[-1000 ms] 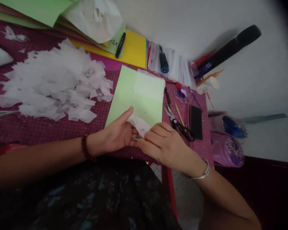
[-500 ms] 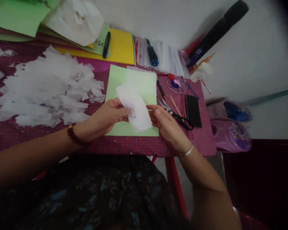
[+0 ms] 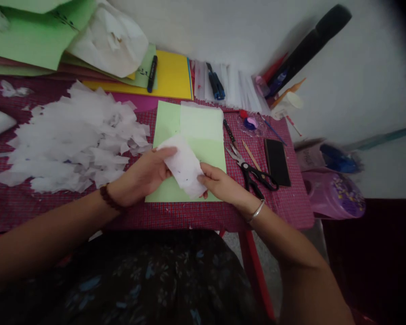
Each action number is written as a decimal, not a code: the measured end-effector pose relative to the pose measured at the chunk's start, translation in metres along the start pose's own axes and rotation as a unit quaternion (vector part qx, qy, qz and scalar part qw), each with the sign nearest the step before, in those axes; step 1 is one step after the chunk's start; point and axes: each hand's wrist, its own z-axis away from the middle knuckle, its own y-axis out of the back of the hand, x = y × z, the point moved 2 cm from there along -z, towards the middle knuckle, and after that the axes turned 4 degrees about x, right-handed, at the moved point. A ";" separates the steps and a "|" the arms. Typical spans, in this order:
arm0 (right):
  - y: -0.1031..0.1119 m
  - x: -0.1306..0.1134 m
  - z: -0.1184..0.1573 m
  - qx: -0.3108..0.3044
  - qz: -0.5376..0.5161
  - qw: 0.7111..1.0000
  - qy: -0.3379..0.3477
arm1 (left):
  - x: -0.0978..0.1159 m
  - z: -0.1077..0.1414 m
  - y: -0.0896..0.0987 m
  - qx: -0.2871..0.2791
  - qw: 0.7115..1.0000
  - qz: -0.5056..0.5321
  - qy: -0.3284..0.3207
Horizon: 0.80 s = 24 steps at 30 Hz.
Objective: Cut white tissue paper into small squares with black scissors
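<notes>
A person's left hand point(image 3: 152, 174) and right hand point(image 3: 219, 183) pinch a small white paper point(image 3: 186, 174) above the worktop point(image 3: 176, 219), each grip clasping an edge with the thumb in front. Most of the paper spans between the two grips, its lower edge dangling free; holding opposite sides probably stops so limp a piece from folding. Behind it lies a green sheet point(image 3: 167, 122), carrying a white square point(image 3: 201, 122) at its far right corner; whether the held paper touches the sheet cannot be told. Scissors point(image 3: 250, 171) and a phone point(image 3: 277, 162) rest to the right, seemingly within easy reach, opposite a heap of white paper pieces point(image 3: 74, 135). Farther back, a marker point(image 3: 152, 74) lies near the wall point(image 3: 233, 31).
</notes>
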 end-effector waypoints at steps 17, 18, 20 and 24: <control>-0.001 -0.041 -0.016 0.131 -0.077 0.977 0.150 | -0.009 0.012 -0.008 -0.024 0.998 -0.064 -0.019; 0.003 -0.042 -0.011 0.132 -0.032 0.975 0.173 | -0.009 0.013 -0.009 -0.026 0.998 -0.056 0.000; 0.018 -0.038 0.005 0.149 0.096 0.961 0.212 | -0.004 0.014 -0.009 -0.028 0.999 -0.030 0.021; 0.062 -0.001 0.063 0.307 0.356 0.870 0.150 | 0.016 0.011 -0.005 -0.027 0.999 0.030 0.017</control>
